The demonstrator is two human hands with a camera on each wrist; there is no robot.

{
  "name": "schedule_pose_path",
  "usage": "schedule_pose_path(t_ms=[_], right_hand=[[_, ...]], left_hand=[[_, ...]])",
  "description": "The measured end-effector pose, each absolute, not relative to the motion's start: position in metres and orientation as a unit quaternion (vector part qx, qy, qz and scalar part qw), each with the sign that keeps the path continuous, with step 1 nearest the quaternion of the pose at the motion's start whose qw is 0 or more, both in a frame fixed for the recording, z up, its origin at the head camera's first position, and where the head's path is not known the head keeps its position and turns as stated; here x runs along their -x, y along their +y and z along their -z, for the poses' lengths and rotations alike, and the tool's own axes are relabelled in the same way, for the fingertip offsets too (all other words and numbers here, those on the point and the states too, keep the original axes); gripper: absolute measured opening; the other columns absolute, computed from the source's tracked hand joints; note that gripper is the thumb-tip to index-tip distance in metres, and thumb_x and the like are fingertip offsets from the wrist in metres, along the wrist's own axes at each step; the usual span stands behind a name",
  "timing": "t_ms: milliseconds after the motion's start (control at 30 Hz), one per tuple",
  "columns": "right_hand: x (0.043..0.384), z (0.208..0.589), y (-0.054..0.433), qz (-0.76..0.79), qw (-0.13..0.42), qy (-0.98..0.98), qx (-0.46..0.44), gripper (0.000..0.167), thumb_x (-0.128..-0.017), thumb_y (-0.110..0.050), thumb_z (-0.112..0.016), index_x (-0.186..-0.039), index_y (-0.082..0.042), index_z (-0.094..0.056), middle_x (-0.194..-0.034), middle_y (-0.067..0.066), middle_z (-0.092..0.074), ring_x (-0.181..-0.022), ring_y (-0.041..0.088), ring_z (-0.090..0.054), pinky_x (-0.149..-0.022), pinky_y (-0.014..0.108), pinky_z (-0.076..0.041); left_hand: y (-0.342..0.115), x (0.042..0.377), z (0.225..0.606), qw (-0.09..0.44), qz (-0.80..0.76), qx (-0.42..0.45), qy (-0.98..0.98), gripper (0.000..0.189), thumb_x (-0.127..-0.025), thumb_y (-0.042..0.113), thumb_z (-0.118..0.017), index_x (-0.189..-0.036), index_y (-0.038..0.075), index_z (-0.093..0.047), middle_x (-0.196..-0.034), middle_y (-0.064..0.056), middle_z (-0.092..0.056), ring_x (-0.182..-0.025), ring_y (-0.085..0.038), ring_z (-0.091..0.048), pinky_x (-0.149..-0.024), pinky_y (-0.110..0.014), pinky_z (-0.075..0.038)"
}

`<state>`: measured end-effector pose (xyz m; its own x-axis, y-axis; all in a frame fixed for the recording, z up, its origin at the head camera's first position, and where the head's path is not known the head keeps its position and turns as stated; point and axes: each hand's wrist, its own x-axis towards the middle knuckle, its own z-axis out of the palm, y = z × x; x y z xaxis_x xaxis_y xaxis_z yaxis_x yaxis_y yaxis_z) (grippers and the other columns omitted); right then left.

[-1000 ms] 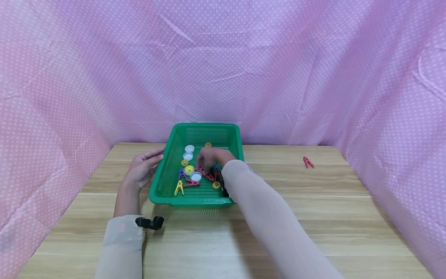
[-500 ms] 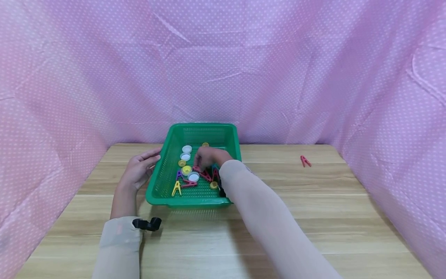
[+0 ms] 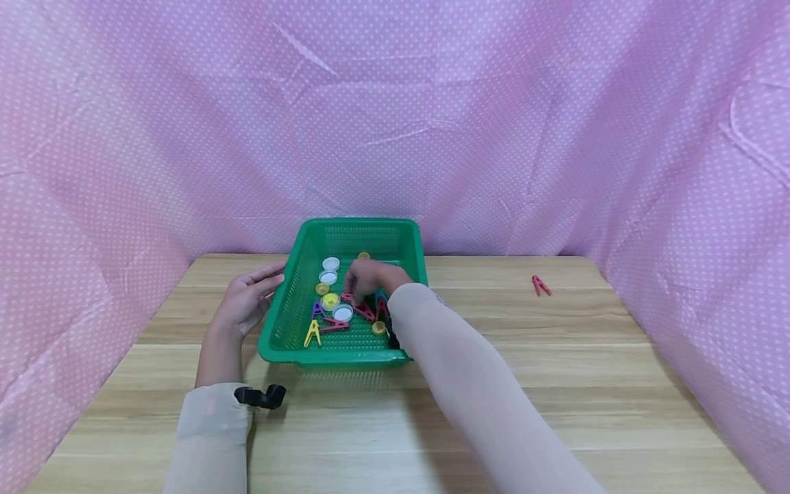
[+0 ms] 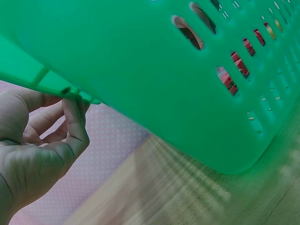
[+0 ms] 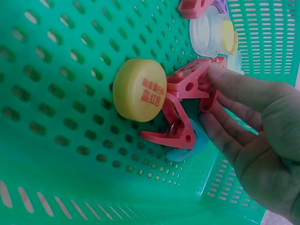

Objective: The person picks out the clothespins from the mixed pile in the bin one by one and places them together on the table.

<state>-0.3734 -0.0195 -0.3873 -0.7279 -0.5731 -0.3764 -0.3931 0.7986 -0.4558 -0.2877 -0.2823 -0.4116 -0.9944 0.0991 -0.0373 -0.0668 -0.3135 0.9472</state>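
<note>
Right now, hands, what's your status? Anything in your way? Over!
Left hand grips green plastic basket by rim. Right hand pinches red plastic clip inside. Close by: another red clip, round yellow plastic cap.

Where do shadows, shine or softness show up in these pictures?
Head view: soft shadow beneath the green basket, with a pale sheen on the wooden table in front. Left wrist view: striped light and shadow under the basket, whose near wall looks soft. Right wrist view: the yellow cap fairly crisp, the lower-left basket wall hazier.
</note>
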Motion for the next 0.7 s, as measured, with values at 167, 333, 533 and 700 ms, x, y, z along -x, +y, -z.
schedule_pose_path(t_ms=[167, 333, 533, 700], right_hand=[[0.3724, 0.3857, -0.0191, 0.178, 0.260, 0.912, 0.263, 0.021, -0.092, -0.012, -0.079, -0.113, -0.016, -0.075, -0.109, -0.002, -0.069, -0.102, 0.014, -0.064, -0.090, 0.034, -0.058], [0.3707, 0.3855, -0.0189, 0.179, 0.252, 0.911, 0.271, 0.021, -0.093, -0.010, -0.077, -0.113, -0.015, -0.076, -0.110, -0.002, -0.069, -0.102, 0.014, -0.064, -0.090, 0.034, -0.058], [0.3686, 0.3836, -0.0179, 0.178, 0.237, 0.910, 0.290, 0.019, -0.094, -0.009, -0.076, -0.113, -0.014, -0.077, -0.110, -0.002, -0.070, -0.104, 0.014, -0.064, -0.089, 0.032, -0.058], [0.3702, 0.3783, -0.0175, 0.179, 0.222, 0.910, 0.301, 0.014, -0.093, -0.007, -0.075, -0.105, -0.016, -0.078, -0.103, -0.003, -0.070, -0.097, 0.014, -0.064, -0.082, 0.029, -0.058]], left_hand=[[-0.2827, 0.2885, 0.4118, 0.052, -0.813, -0.020, 0.579, 0.033, -0.099, 0.003, -0.067, -0.132, 0.004, -0.069, -0.111, 0.003, -0.075, -0.094, -0.008, -0.070, -0.080, -0.021, -0.059], [-0.2826, 0.2882, 0.4115, 0.052, -0.811, -0.020, 0.582, 0.032, -0.100, 0.003, -0.066, -0.131, 0.005, -0.069, -0.113, 0.004, -0.075, -0.096, -0.009, -0.071, -0.082, -0.021, -0.059], [-0.2832, 0.2871, 0.4119, 0.052, -0.806, -0.016, 0.589, 0.033, -0.100, 0.004, -0.066, -0.132, 0.006, -0.069, -0.113, 0.005, -0.075, -0.097, -0.008, -0.070, -0.082, -0.021, -0.059], [-0.2828, 0.2871, 0.4116, 0.052, -0.804, -0.017, 0.593, 0.033, -0.100, 0.004, -0.066, -0.133, 0.005, -0.068, -0.114, 0.005, -0.075, -0.097, -0.008, -0.070, -0.082, -0.021, -0.059]])
